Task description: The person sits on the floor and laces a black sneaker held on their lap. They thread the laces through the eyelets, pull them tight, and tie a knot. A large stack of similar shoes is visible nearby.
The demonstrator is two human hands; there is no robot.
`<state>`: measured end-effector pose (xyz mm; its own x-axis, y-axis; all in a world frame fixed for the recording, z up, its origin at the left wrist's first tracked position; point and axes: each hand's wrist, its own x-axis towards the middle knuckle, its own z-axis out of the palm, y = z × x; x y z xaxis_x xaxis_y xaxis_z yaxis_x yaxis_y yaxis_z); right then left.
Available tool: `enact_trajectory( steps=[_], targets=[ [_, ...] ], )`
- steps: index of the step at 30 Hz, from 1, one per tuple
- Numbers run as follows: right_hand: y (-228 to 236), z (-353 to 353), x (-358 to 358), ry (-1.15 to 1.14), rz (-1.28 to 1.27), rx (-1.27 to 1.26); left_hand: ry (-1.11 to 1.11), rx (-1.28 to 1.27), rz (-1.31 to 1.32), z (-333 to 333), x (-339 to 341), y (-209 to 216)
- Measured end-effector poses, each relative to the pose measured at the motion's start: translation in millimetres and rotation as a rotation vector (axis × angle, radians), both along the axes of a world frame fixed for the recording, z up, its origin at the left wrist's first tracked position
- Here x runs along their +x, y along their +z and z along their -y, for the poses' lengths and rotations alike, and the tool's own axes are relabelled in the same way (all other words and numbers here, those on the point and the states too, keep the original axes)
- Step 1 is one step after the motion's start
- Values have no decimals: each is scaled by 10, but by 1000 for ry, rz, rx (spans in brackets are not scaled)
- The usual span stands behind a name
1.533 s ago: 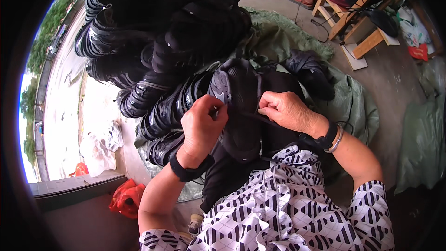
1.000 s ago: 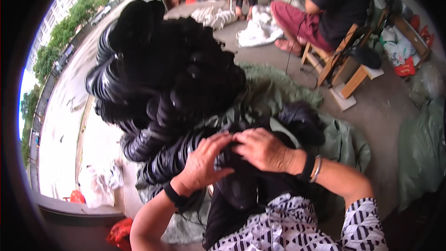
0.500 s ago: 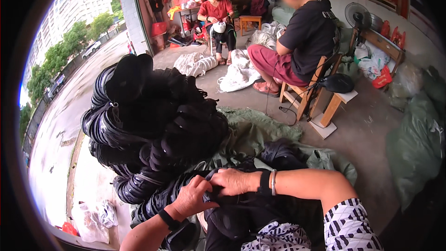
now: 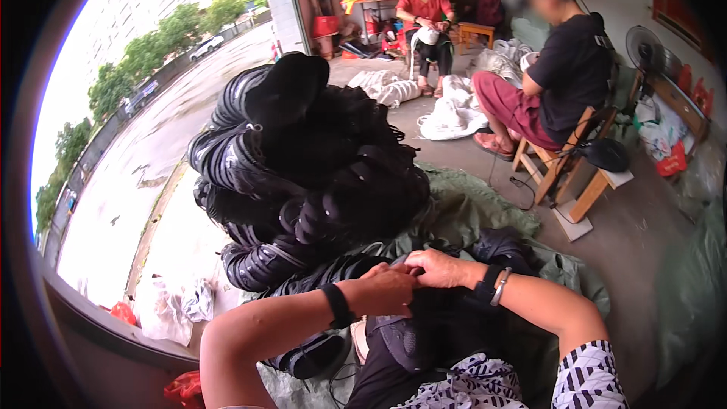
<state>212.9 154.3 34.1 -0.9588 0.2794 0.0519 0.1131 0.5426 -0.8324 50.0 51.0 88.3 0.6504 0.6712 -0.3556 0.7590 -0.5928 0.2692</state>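
Across my lap lies a black shoe upper (image 4: 404, 341) with a rounded mesh end. My left hand (image 4: 388, 289) and my right hand (image 4: 443, 267) meet at its far end, fingers closed and pinching together. What lies right between the fingertips is too small to make out. Beyond them rises a tall heap of black shoe uppers (image 4: 303, 159), nested into one another in curved stacks. A further row of black uppers (image 4: 326, 276) lies just past my left hand, and a dark bundle (image 4: 503, 250) sits beyond my right wrist.
Green sheeting (image 4: 485, 204) spreads under the heap. At the right, a person (image 4: 572, 68) sits on a wooden chair (image 4: 564, 159); another person (image 4: 425, 15) sits farther back beside white bundles (image 4: 454, 110). White plastic bags (image 4: 166, 310) lie at left, near the open doorway.
The whole view has swung left, so the surroundings sit farther right. My left hand has turned over the upper, its forearm now reaching across, and both hands are closer together.
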Motion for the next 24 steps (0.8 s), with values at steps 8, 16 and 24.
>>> enact_trajectory(
  steps=[8, 16, 24],
  targets=[
    [-5, -191, 52, 20, 119, -184, 297, -19, -173, 6, 247, 91],
    [134, -197, 317, -404, -131, -752, 614, 122, 195, 78, 542, -318],
    [150, 126, 870, -185, 26, 186, 542, -45, 346, -375, 353, -543]
  ],
)
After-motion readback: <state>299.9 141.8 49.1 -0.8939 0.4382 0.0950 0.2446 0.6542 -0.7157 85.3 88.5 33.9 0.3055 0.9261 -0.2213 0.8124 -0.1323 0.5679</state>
